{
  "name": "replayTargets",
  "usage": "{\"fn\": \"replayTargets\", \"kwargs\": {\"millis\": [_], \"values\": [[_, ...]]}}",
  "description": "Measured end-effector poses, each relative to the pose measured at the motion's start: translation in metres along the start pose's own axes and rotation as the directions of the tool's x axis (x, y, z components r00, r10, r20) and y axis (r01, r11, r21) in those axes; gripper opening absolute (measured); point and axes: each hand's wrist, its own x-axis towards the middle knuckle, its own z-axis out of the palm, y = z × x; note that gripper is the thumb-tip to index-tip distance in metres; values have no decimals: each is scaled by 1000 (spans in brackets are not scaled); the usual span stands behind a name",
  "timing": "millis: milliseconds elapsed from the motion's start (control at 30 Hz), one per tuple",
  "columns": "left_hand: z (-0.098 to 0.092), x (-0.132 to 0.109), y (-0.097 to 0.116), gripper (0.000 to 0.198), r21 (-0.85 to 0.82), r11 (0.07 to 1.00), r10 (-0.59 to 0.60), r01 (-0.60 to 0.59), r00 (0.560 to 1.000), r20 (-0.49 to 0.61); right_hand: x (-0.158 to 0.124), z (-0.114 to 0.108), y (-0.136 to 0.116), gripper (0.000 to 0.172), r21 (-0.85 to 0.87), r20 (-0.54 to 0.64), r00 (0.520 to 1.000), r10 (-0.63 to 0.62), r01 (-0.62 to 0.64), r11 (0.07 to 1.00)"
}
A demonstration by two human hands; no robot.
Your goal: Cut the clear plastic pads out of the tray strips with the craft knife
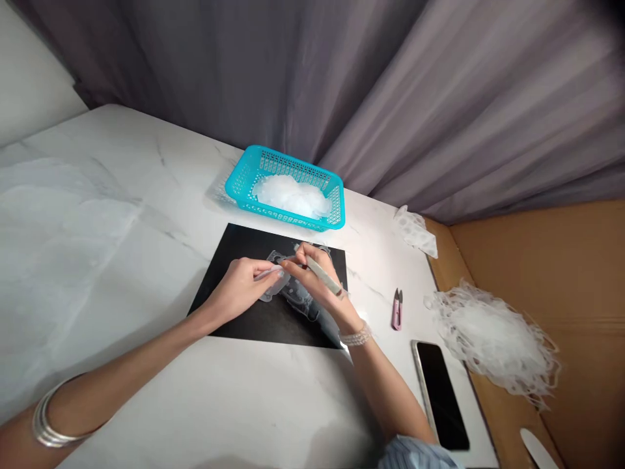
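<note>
My left hand (243, 285) is closed, pinching a thin translucent white piece (276, 273) between thumb and fingers. Close against it, my right hand (317, 273) is closed round a slim tool with a flat pale grey handle (323, 276); its working end is hidden by the fingers, so its kind is unclear. The fingertips of both hands meet at the piece. Beneath them lies a black mat (234, 326), on which a clear plastic-like sheet with cut-out shapes (299, 296) rests, partly covered by my right hand.
Behind the mat stands a turquoise basket (237, 185) holding a heap of translucent white pieces (293, 195). To the right lie pink thread snips (397, 311), a phone (442, 394) and a crumpled white sheet (415, 231). White stringy scraps (493, 339) fill a cardboard box (547, 260). Translucent sheets (53, 260) cover the left side.
</note>
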Motion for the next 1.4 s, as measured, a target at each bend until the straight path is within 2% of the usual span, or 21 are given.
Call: {"fn": "replayTargets", "kwargs": {"millis": [100,167,233,300,400,533,600,667,733,833,1033,1400], "values": [[0,-6,3,25,132,990,69,-56,992,-101,-1,5,8,32,-80,-75,996,-44,38,996],[-5,-9,6,20,117,991,91,-67,972,-217,-1,-3,18,30,-214,-157,983,-96,61,975],[-14,-9,11,23,-40,997,46,-62,946,-322,3,-17,30,29,-299,-217,968,-126,57,952],[-26,-7,15,29,-284,957,-51,-53,937,-345,7,-32,38,29,-315,-243,961,-131,50,948],[-38,-3,19,27,-555,832,-143,-17,959,-245,9,-45,37,29,-320,-246,959,-143,59,946],[-39,-1,17,21,-675,735,-169,53,980,-108,0,-36,13,35,-282,-295,943,-153,67,957],[-36,-2,15,22,-699,710,-179,80,981,-69,-5,-26,-2,38,-135,-268,959,-94,59,989],[-34,-4,14,25,-711,695,-189,106,981,-39,-8,-15,-12,37,95,-145,989,-16,30,995],[-33,-5,14,27,-715,687,-198,131,980,-10,-9,-4,-16,36,300,-22,999,31,-23,954],[-33,-6,14,27,-720,676,-212,157,977,14,-7,7,-11,38,451,18,996,85,-84,889],[-31,-9,16,30,-738,637,-244,223,966,82,-5,9,2,42,545,0,989,146,-122,830],[-33,-10,16,37,-717,641,-256,275,957,138,-4,7,0,40,615,10,981,192,-157,773]]}}
